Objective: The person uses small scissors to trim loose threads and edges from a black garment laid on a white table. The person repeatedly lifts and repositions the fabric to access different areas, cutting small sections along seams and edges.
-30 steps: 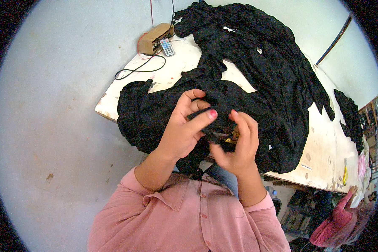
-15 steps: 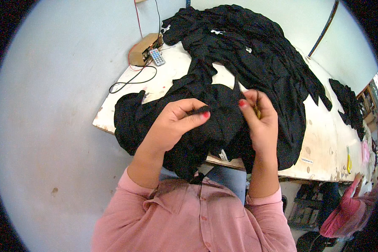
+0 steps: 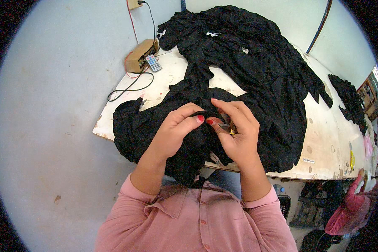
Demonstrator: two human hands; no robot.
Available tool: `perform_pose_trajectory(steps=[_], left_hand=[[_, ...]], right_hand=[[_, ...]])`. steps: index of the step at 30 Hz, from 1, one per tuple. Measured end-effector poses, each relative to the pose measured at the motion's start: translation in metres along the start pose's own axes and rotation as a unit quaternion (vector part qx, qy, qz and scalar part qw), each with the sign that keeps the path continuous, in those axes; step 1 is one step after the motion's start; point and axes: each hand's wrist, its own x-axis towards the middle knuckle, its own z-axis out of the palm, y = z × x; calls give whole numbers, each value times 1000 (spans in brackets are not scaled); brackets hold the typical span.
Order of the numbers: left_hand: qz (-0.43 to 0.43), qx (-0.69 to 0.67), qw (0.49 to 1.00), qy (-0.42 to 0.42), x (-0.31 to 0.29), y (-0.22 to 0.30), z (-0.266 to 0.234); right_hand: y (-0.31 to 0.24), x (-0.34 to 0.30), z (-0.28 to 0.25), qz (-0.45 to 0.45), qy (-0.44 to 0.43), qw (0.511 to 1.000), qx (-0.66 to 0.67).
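A large black garment (image 3: 256, 71) lies bunched over the white table and hangs over its near edge. My left hand (image 3: 178, 124) pinches a fold of it between thumb and fingers. Close beside, my right hand (image 3: 239, 130) curls round small thread snips (image 3: 232, 131), of which a bit of yellow and some metal show between the fingers. Its thumb and fingertips are at the pinched fold; whether they grip the cloth too, I cannot tell. A white label (image 3: 215, 158) shows on the cloth near the table edge.
On the white table (image 3: 323, 155), a brown box (image 3: 139, 56) with wires and a small remote control (image 3: 153, 63) stand at the back left, by the wall. More black cloth (image 3: 346, 98) and a yellow object (image 3: 352, 157) lie to the right. A person in pink (image 3: 348, 206) works at the far right.
My right hand has moved left and down to my left hand, and the snips' blade, which pointed up and away before, is now mostly hidden by the fingers. My left hand keeps its pinch.
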Motion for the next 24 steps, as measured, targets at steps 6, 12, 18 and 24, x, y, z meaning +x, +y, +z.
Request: perform_pose_trajectory(steps=[6,12,18,24], left_hand=[[-93,-135,986,36,-1,3,12],[-108,-203,972,52,-3,-5,11],[-116,-273,953,55,-4,5,17],[-123,-313,942,22,-5,0,19]], right_hand=[[9,-1,-3,31,-4,996,82],[11,-6,-16,95,-39,979,174],[12,-17,-29,52,-6,999,6],[13,-32,-28,-9,6,995,-100]])
